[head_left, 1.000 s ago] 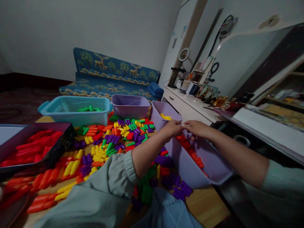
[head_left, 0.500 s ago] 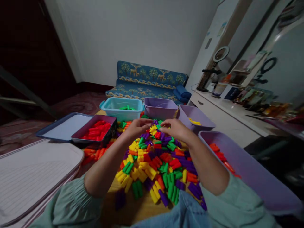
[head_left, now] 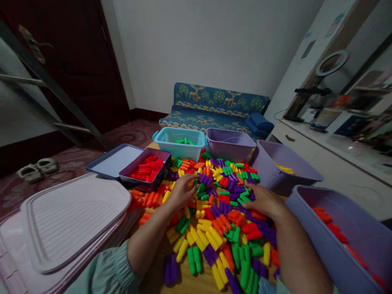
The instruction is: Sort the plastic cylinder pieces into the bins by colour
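Plastic pieces [head_left: 215,236] are crowding the worktop [head_left: 191,285] under our loosely spread left hand [head_left: 183,191] and right hand [head_left: 264,200], and we're risking spills over its edge if our forearms [head_left: 300,245] are sweeping wide!

Lie loose across a wooden table [head_left: 187,284] as a heap of plastic blocks [head_left: 222,222] — red, orange, yellow, green and purple, mixed. Look like rounded tubes, often joined side by side. Point every which way — overlap toward the middle.
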The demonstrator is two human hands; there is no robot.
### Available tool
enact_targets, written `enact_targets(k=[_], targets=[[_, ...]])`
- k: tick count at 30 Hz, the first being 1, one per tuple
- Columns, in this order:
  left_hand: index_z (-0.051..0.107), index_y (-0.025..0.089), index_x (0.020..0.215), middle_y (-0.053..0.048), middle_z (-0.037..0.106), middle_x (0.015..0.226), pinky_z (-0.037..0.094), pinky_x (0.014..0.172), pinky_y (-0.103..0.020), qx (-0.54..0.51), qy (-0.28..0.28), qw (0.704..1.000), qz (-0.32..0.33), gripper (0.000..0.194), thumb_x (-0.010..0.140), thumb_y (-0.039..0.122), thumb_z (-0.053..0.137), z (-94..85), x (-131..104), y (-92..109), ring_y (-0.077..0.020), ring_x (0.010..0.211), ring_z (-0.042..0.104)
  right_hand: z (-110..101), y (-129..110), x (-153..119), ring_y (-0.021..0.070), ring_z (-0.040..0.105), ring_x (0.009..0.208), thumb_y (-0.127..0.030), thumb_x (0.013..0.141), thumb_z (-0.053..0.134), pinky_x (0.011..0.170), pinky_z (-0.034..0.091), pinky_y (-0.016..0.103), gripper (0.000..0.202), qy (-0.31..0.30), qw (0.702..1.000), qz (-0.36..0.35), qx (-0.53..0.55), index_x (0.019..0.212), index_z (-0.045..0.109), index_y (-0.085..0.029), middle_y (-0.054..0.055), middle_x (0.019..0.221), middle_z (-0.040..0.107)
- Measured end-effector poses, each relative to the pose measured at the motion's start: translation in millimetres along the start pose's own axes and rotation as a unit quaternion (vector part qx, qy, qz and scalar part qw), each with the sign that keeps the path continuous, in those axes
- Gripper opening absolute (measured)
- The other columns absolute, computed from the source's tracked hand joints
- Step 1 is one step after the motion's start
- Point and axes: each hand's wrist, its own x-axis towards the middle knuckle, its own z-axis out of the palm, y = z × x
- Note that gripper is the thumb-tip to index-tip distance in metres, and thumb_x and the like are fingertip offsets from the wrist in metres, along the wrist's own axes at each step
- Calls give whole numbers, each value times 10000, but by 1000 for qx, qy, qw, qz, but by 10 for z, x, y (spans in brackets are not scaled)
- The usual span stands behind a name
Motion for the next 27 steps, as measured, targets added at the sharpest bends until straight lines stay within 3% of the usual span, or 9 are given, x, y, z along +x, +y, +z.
enact_targets(k=[4, 8, 11, 13, 16, 21, 27], targets=[[683, 229, 1093, -86, 671, 1065, 445, 905, -369, 112, -107, 979, 132, 281, 880, 310, 520, 49, -37, 68, -225, 1007, 581, 44, -100, 21, 294, 559, 1157, -298, 639, 711, 926, 432, 372, 733, -55, 998, -2, -21, 1336, 499, -224, 146, 1296, 554], [589, 235, 1257, -109, 581, 1266, 421, 951, -433, 191, -151, 960, 139, 487, 844, 490, 550, 26, -90, 139, -279, 1113, 532, 4, -337, -22, 290, 572, 1146, -187, 696, 605, 899, 438, 366, 620, -46, 999, -1, -25, 1307, 511, -230, 137, 1295, 569], [554, 248, 1302, -140, 421, 1434, 380, 998, -512, 235, -152, 952, 122, 513, 853, 495, 530, 31, -143, 130, -343, 1242, 445, -1, -458, -76, 306, 574, 1138, -288, 700, 650, 898, 440, 385, 625, -56, 998, 2, -7, 1306, 510, -234, 138, 1278, 580], [567, 257, 1290, -149, 394, 1449, 376, 1002, -530, 247, -153, 950, 117, 457, 871, 435, 522, 48, -164, 96, -354, 1260, 435, 15, -493, -104, 314, 559, 1158, -351, 692, 679, 908, 434, 400, 681, -56, 998, -3, 1, 1336, 484, -242, 147, 1307, 550], [610, 248, 1236, -155, 483, 1356, 407, 978, -505, 240, -138, 954, 116, 395, 856, 344, 557, 76, -159, 25, -333, 1204, 492, 55, -506, -113, 315, 551, 1170, -351, 707, 677, 904, 433, 406, 707, -47, 999, -11, 3, 1367, 451, -236, 166, 1335, 518], [674, 223, 1090, -122, 598, 1134, 476, 890, -385, 169, -105, 975, 103, 272, 845, 241, 558, 107, -109, -87, -243, 1044, 587, 90, -510, -74, 325, 599, 1095, -299, 718, 638, 839, 450, 409, 625, -40, 999, 8, -8, 1321, 500, -208, 155, 1184, 635], [679, 180, 927, -96, 622, 1018, 482, 854, -317, 83, -45, 990, 107, 188, 842, 136, 518, 112, -83, -106, -189, 968, 607, -25, -554, -85, 304, 655, 925, -322, 689, 649, 706, 446, 348, 428, -2, 1000, 2, 26, 1106, 630, -229, 108, 996, 703]])
